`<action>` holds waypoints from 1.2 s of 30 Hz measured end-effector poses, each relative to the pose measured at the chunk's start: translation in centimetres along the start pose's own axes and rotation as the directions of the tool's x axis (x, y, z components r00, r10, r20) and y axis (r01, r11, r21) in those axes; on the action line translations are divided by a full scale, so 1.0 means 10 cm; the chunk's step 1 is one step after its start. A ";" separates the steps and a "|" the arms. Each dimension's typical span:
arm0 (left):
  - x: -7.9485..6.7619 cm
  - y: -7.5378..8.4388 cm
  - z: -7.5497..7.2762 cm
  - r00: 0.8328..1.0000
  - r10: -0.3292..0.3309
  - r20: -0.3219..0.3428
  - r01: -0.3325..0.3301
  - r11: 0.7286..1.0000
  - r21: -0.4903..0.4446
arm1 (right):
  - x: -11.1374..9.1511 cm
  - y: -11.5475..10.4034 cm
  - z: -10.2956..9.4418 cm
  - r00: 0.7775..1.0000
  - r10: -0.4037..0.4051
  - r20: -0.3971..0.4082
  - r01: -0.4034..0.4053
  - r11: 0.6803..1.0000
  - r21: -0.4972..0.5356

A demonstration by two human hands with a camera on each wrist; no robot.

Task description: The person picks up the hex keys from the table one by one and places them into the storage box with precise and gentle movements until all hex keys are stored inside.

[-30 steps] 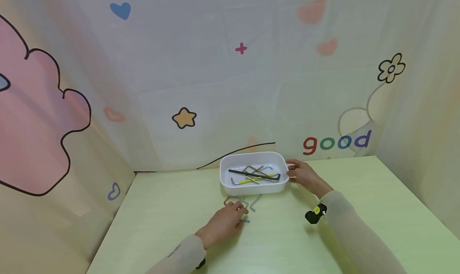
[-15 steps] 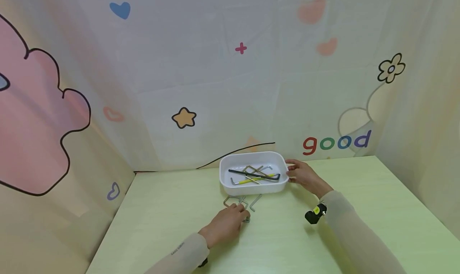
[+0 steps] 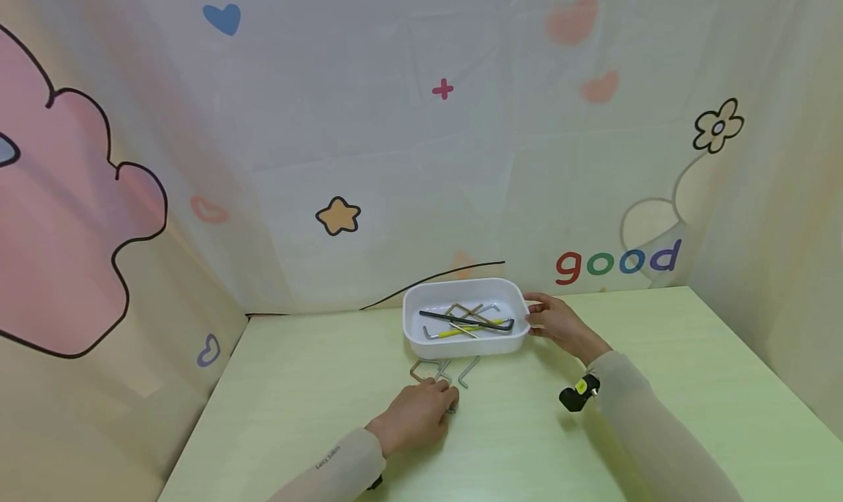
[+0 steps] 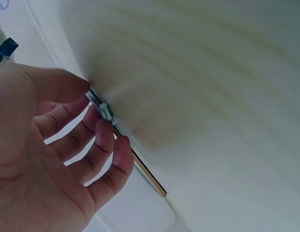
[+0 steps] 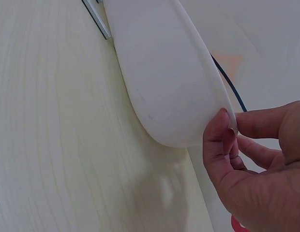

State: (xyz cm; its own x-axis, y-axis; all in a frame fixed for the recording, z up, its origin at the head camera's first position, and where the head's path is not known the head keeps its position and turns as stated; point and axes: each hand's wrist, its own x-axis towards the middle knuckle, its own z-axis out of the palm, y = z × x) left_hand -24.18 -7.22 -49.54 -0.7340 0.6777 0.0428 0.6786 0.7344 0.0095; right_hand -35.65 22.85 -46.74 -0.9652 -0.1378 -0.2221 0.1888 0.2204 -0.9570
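Note:
A white tray (image 3: 520,334) stands at the back of the green table (image 3: 658,356), with several hex keys (image 3: 466,320) lying in it. My right hand (image 3: 535,317) pinches the tray's right handle; in the right wrist view the thumb and fingers (image 5: 222,126) clamp the rim of the tray (image 5: 159,82). On the table in front of the tray, my left hand (image 3: 449,399) pinches a small silver hex key (image 4: 140,169) between thumb and fingertips (image 4: 102,126), low on the table. Other loose hex keys (image 3: 435,370) lie just beyond that hand.
A printed cloth backdrop (image 3: 421,158) closes off the back and both sides of the table. A black and yellow wrist camera (image 3: 578,392) sits on my right forearm. Bare tabletop stretches left and right of the tray.
My left hand has slid slightly toward me and to the right over the loose keys. The right hand and the tray have stayed put.

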 end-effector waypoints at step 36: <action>-0.05 0.01 -0.10 0.994 0.023 -0.110 -0.024 1.000 -0.006 | -0.03 0.02 0.00 1.000 -0.011 0.013 0.011 0.998 0.059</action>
State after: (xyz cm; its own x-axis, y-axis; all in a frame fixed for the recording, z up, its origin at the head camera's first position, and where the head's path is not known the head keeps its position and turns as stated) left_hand -23.71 -7.54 -48.53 -0.7111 0.6863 0.1528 0.6960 0.7179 0.0148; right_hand -35.29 22.90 -46.89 -0.9649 -0.1526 -0.2137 0.1891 0.1611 -0.9687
